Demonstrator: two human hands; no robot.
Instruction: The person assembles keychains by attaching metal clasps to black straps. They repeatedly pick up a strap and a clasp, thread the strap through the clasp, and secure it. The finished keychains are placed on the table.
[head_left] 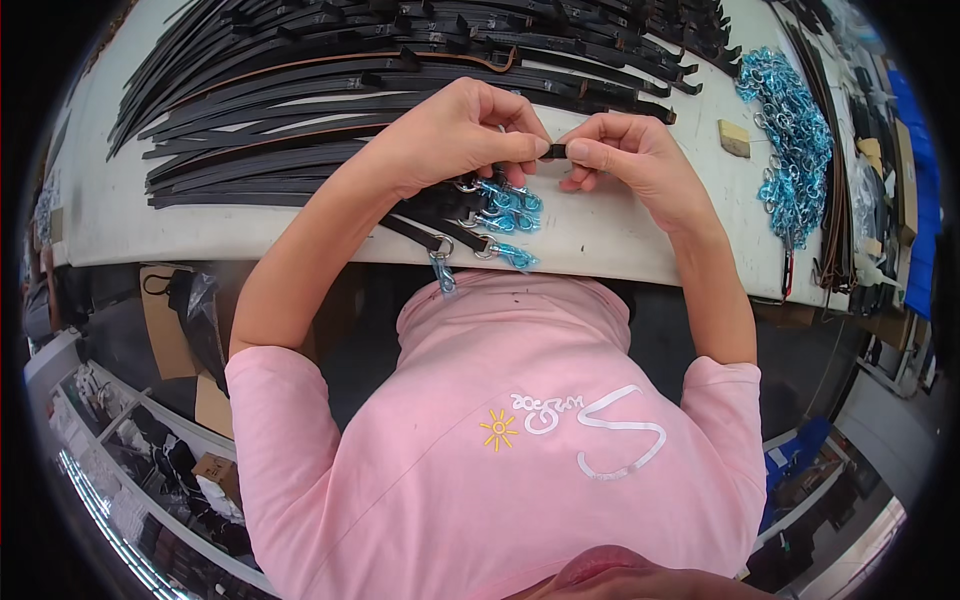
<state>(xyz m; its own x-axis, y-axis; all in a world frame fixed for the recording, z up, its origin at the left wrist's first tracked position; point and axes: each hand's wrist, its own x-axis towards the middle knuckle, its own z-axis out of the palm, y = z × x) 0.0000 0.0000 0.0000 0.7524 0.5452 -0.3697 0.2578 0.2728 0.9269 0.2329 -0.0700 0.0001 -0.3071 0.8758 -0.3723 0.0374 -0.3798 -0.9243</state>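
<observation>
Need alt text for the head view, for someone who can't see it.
A person's left hand and right hand pinch a small black piece between them above a white table. Long dark straps lie in rows beyond; blue-wrapped metal clips are heaped at right, near a yellowish block.

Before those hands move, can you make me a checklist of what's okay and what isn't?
1. Small black strip held at both ends: ok, pinched between the left hand and right hand.
2. Strip's full shape visible: cannot tell, fingers cover its ends.
3. Long, flat black straps lying apart: not ok, many overlap.
4. Silver metal clip in clear blue wrap fully on the white tabletop: not ok, it pokes past the near edge.
5. Yellowish rectangular block away from the fingers: ok, it sits apart, right of the right hand.
</observation>
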